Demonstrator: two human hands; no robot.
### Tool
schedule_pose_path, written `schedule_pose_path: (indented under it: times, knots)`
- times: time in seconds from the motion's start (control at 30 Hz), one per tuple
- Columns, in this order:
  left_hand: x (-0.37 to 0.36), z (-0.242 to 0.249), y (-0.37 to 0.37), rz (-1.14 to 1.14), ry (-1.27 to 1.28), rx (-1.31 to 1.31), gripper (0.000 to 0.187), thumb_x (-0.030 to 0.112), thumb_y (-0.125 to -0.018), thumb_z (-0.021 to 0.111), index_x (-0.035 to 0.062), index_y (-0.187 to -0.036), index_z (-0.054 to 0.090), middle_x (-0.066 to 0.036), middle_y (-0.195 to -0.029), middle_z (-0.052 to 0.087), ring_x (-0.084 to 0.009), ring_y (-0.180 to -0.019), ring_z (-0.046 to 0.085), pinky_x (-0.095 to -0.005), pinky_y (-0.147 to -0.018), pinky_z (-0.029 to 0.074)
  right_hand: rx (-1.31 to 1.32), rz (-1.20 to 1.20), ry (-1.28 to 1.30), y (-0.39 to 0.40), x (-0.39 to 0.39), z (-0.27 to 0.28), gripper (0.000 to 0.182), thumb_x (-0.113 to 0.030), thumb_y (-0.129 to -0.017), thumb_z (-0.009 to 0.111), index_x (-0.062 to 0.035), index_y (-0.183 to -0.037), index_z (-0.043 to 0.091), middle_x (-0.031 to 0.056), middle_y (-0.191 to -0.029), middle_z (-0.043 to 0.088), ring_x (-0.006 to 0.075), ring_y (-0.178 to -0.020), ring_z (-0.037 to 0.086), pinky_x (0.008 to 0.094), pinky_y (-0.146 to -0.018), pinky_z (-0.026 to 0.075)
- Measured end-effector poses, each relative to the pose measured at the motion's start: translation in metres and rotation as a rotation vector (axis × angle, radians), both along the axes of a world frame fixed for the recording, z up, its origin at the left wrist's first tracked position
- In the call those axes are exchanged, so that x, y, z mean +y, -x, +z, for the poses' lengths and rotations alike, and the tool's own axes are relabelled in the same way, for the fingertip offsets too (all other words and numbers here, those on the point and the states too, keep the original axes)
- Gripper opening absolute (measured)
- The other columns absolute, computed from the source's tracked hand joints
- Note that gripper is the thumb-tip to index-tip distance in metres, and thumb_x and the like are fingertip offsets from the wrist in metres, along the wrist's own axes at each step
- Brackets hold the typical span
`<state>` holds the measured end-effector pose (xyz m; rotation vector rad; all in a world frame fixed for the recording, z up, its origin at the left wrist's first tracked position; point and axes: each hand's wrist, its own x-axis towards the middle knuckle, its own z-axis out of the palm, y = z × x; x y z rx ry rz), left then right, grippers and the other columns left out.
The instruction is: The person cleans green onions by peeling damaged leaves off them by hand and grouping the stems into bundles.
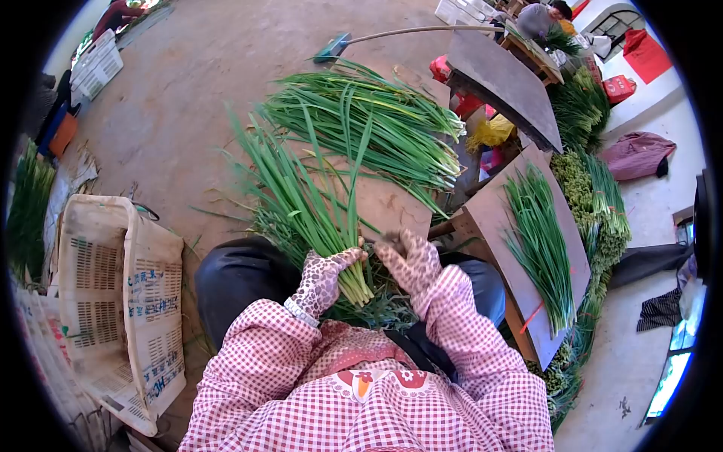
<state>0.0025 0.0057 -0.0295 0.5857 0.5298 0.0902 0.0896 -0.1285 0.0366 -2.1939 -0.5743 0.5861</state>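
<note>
In a spotted glove, my left hand (325, 280) is closed around a bunch of garlic chives (315, 207). The pale stem ends poke out below the fist, and the long green leaves fan up and to the left. My right hand (410, 260), also in a spotted glove with soiled fingertips, is just right of the bunch. Its fingers are partly spread and nothing shows in them. A large pile of garlic chives (369, 124) lies in front of me on a board (395, 211), pale ends pointing right. Loose green leaves lie between my knees.
A white plastic crate (154, 301) stands at my left. On my right, a tilted board (482, 200) carries a tied bundle of chives (538, 241). Beyond it are a dark bench top (504, 83) and heaped greens. A broom (331, 49) lies ahead; other people sit farther off.
</note>
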Motion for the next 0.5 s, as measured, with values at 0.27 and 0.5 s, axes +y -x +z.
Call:
schedule_pose_path:
  times: [0.27, 0.5]
  knots:
    - [0.004, -0.001, 0.002, -0.116, 0.003, 0.074, 0.027, -0.002, -0.078, 0.059, -0.0018, -0.104, 0.055, -0.01, -0.093, 0.062, -0.0211, -0.083, 0.061, -0.033, -0.072, 0.051, 0.144, 0.33, 0.22, -0.056, 0.034, -0.017, 0.024, -0.023, -0.086, 0.055, -0.0023, -0.097, 0.059, 0.0052, -0.07, 0.061, 0.0117, -0.057, 0.055, 0.0262, -0.051, 0.045]
    - [0.013, 0.008, 0.002, -0.026, 0.132, -0.088, 0.025, 0.002, -0.08, 0.056, -0.0023, -0.105, 0.054, -0.01, -0.093, 0.061, -0.0198, -0.084, 0.059, -0.0326, -0.075, 0.05, -0.189, -0.101, 0.161, -0.113, -0.03, 0.013, 0.022, -0.026, -0.086, 0.052, -0.0062, -0.091, 0.061, 0.0099, -0.073, 0.061, 0.0171, -0.062, 0.058, 0.0307, -0.06, 0.048]
